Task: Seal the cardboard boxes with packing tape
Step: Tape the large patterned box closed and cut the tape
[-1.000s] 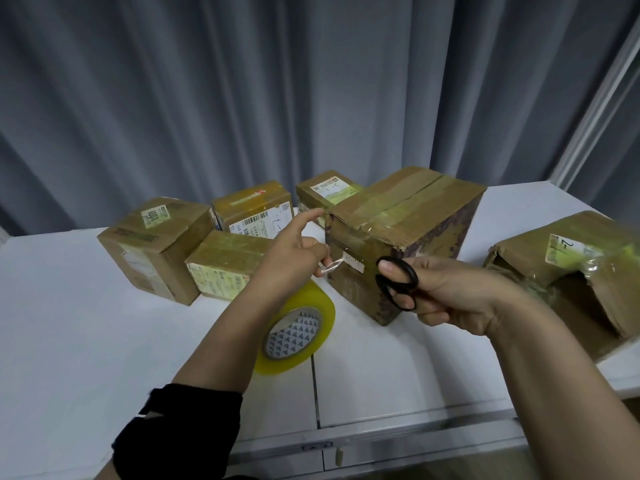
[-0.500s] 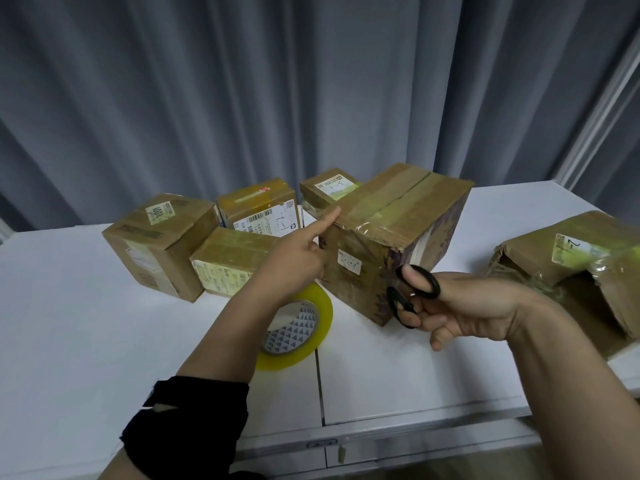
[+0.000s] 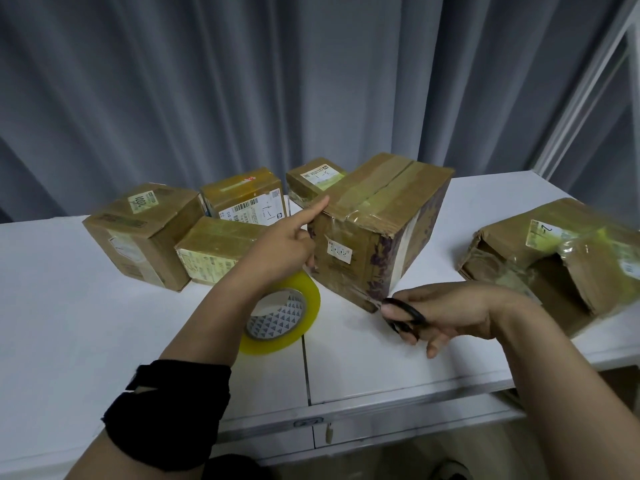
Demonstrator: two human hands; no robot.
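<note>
Scissors (image 3: pixel 403 313) are being gripped by curled fingers of the right hand (image 3: pixel 450 310), pointing left along the tabletop's (image 3: pixel 69 306) front edge at the box's (image 3: pixel 377 230) bottom corner. The box's top is being pressed by the left hand's (image 3: pixel 277 254) forefinger; what its other fingers hold cannot be told.

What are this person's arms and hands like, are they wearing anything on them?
Both hands are bare: no gloves, and no rings or watch that I can make out. The left hand belongs to an arm with a black fabric band, or perhaps a pushed-up sleeve, wrapped round it near the elbow. The arm behind the right hand is uncovered as far as the picture shows.
</note>
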